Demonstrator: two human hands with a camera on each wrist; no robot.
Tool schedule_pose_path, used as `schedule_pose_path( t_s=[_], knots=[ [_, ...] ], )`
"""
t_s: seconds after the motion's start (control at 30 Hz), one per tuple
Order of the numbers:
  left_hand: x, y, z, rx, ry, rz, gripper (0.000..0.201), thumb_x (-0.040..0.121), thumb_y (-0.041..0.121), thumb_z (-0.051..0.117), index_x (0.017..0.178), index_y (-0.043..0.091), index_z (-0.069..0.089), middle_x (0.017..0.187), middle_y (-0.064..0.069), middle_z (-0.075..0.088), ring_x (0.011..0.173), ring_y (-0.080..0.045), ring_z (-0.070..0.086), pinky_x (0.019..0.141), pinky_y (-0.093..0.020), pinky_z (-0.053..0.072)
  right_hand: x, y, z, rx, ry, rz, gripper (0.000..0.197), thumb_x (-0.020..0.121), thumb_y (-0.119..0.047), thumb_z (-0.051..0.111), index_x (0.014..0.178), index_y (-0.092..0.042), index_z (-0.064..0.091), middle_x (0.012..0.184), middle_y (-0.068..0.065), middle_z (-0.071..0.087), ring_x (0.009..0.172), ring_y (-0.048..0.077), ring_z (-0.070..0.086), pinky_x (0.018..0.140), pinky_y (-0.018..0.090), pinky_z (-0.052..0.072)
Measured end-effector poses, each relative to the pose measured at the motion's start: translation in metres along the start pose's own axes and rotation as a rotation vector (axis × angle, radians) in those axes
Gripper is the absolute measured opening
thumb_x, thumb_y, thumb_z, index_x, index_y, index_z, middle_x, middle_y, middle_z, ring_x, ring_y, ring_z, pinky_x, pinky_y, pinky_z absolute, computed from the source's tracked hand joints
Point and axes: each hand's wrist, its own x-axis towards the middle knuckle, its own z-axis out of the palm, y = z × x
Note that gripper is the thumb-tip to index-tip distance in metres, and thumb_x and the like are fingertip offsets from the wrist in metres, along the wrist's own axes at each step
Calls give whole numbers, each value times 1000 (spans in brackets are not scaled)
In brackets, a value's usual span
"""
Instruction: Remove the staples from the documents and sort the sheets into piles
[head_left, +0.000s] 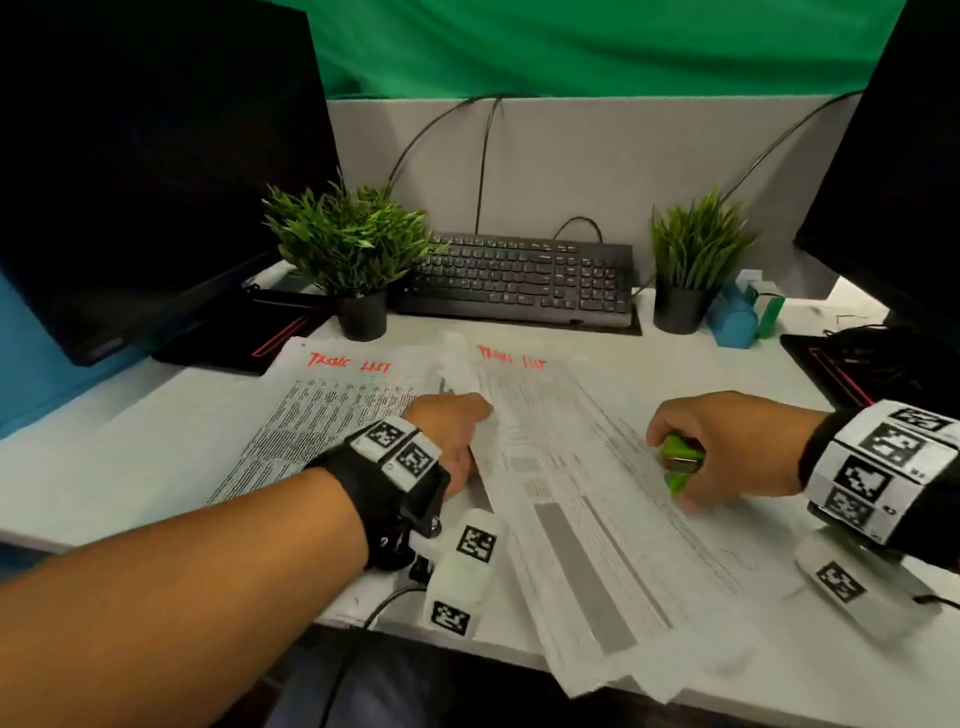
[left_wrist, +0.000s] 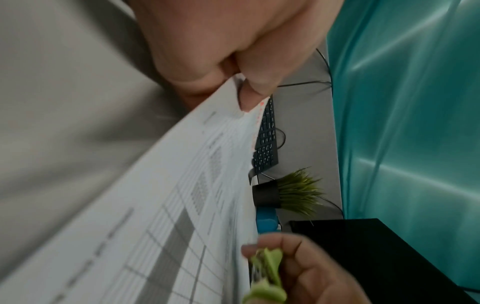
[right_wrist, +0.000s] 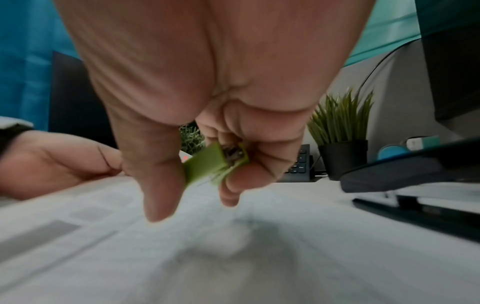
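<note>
A fanned stack of printed sheets lies slanted across the desk's middle, its top sheet headed in red handwriting. My left hand pinches the left edge of that top sheet between thumb and fingers. A second printed sheet, also headed in red, lies flat to the left. My right hand hovers over the stack's right edge and grips a green staple remover between thumb and fingers.
A black keyboard sits at the back between two potted plants. Dark monitors stand at both sides. A blue and green object is at the back right. The lower sheets overhang the desk's front edge.
</note>
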Motion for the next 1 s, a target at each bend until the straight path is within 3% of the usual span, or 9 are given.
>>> schedule_pose_path(
  t_s=[0.1,0.2,0.3,0.37,0.43,0.57,0.67,0.77,1.0],
  knots=[
    [6,-5,10,-34,-32,-32,27,95,11,63,122,9,60,146,-24,54,134,-41,53,88,-39,51,3,-16,-7,59,115,-27,47,72,-43,84,111,-38,57,106,-13,60,95,9,56,85,25,49],
    [15,-12,14,-68,-52,-30,43,95,15,61,135,3,55,151,-24,49,135,-41,51,97,-47,51,12,-40,-10,310,227,-108,53,75,-35,84,124,-31,64,117,-11,62,105,11,59,97,27,47],
    [17,-17,15,-126,-71,-36,16,91,18,65,106,13,61,143,-23,56,119,-35,61,108,-56,47,28,-62,-4,386,283,-137,60,75,-32,85,130,-28,62,123,-9,60,112,12,58,102,29,46],
    [20,-21,15,-150,-81,-37,10,91,18,66,101,16,63,142,-23,58,127,-40,59,109,-59,46,39,-74,2,341,351,-104,52,71,-36,86,117,-23,64,110,-6,62,102,15,58,91,28,48],
    [23,-26,15,-162,-102,-16,23,90,17,68,112,12,65,142,-23,58,131,-42,56,109,-60,45,47,-83,6,343,408,-66,45,70,-38,86,107,-22,66,103,-5,64,96,17,59,84,28,49],
    [28,-33,12,-172,-106,52,52,74,24,76,122,7,65,132,-23,65,123,-41,63,104,-61,49,52,-94,5,354,438,-36,54,72,-36,85,121,-21,69,120,-3,66,112,17,60,94,24,46],
    [34,-35,12,-206,-127,43,41,83,18,75,121,4,66,119,-24,72,111,-43,69,97,-63,53,50,-98,4,314,428,-38,52,74,-37,84,122,-22,70,121,-2,67,109,15,60,93,22,45],
    [38,-36,10,-204,-173,12,46,76,21,78,117,3,68,105,-23,76,96,-44,74,91,-66,54,47,-101,3,248,426,-32,48,79,-36,80,123,-21,69,118,-2,69,105,15,60,87,19,42],
    [30,-34,9,-233,-180,23,24,90,12,70,112,1,70,103,-25,76,96,-43,74,90,-67,55,50,-112,1,134,425,4,37,79,-39,77,110,-18,74,100,1,72,91,17,62,77,25,47]
  ],
)
